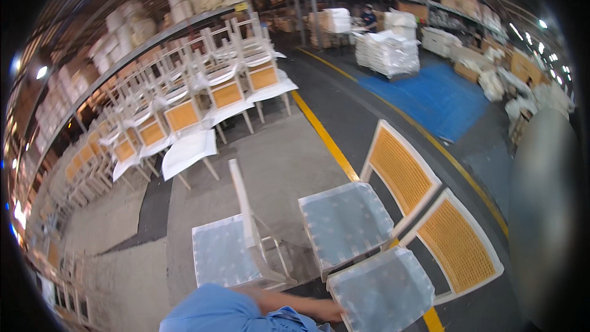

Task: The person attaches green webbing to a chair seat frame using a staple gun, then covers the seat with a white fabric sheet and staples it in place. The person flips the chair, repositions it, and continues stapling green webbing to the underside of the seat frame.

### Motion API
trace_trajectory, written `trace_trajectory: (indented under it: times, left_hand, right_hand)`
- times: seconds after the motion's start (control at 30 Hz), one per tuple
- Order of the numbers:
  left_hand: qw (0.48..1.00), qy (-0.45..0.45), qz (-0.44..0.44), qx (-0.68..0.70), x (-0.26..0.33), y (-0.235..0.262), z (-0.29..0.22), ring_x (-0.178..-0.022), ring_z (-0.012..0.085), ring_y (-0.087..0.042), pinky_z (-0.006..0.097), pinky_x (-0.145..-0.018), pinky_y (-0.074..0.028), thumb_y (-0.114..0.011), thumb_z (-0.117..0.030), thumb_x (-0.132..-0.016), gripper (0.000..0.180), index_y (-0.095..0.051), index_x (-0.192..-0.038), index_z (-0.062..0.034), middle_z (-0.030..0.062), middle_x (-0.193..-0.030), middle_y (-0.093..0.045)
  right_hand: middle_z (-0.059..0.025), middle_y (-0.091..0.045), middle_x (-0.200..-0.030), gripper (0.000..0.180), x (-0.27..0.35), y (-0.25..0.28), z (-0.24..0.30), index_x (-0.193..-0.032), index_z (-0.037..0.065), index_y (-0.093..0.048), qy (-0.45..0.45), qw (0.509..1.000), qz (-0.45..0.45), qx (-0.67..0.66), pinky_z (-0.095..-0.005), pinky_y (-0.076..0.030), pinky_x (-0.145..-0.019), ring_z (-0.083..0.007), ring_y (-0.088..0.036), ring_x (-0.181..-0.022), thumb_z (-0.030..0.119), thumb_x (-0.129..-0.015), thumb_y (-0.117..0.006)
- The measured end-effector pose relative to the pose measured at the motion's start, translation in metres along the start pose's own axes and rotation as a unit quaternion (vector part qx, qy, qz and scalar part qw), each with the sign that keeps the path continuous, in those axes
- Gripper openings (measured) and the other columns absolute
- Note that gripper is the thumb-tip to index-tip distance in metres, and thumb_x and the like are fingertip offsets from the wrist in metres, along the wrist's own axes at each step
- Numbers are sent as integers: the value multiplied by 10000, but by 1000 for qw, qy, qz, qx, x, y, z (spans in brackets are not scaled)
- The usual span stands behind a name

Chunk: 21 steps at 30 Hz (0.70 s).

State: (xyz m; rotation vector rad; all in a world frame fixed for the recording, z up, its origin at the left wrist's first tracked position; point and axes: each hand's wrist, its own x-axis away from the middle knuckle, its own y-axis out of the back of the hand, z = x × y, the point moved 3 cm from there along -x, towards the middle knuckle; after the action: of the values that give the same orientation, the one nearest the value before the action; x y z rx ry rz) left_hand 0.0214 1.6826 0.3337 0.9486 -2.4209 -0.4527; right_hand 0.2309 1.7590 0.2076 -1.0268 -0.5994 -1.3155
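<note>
My left hand (332,311) reaches across to the right and is at the left edge of the nearest chair (384,289). The hand is smeared by motion, and its fingers cannot be made out. That chair has a pale frame, a grey-blue covered seat and a tan woven cane back (456,245). Just behind it stands a matching chair (347,221), its cane back (402,169) also on the right side. A third chair (226,252) is to the left, its back seen nearly edge-on. My right hand is out of the picture.
Many stacked chairs (183,117), some upturned with white sheeting, fill the left side beneath loaded shelving (153,34). Yellow lines (326,138) mark the dark aisle. Farther off are a wrapped pallet (387,55), a blue floor sheet (439,98) and another person (369,18).
</note>
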Motion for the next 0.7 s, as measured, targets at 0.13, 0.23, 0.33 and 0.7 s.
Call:
trace_trajectory:
  times: [0.13, 0.23, 0.33, 0.7]
  left_hand:
    - [958, 281, -6, 48, 257, -104, 49, -1216, 445, -660, 506, -1012, -537, -518, -429, -1021, 515, -712, -1281, -28, 299, -1315, -671]
    - [885, 436, -162, -16, 398, -135, 64, -1092, 461, -697, 580, -958, -541, -452, -377, -1010, 520, -777, -1045, 27, 297, -1112, -732]
    - [641, 562, -515, 93, 508, -218, 56, -1016, 373, -733, 510, -917, -558, -534, -443, -1009, 474, -701, -1292, -101, 227, -1098, -757]
    - [548, 376, -611, 431, 537, -521, -54, -1120, 369, -700, 486, -945, -549, -607, -441, -994, 495, -736, -1229, -25, 223, -1213, -736]
  right_hand:
    - [-108, -592, -1454, 669, 1, -106, 15, -1478, 175, -567, 66, 960, 98, 253, -661, -464, -992, -395, -541, -1303, 584, -973, -407]
    - [-112, -601, -1431, 661, 22, -208, 5, -1470, 164, -571, 134, 896, 173, 387, -647, -475, -971, -390, -556, -1276, 576, -978, -417]
    - [-117, -611, -1409, 652, 58, -319, -81, -1462, 152, -574, 131, 799, 275, 518, -633, -485, -951, -384, -570, -1248, 568, -982, -426]
    - [-135, -646, -1326, 623, 189, -486, -443, -1433, 109, -587, 66, 421, 401, 811, -582, -524, -877, -364, -623, -1145, 539, -1000, -462]
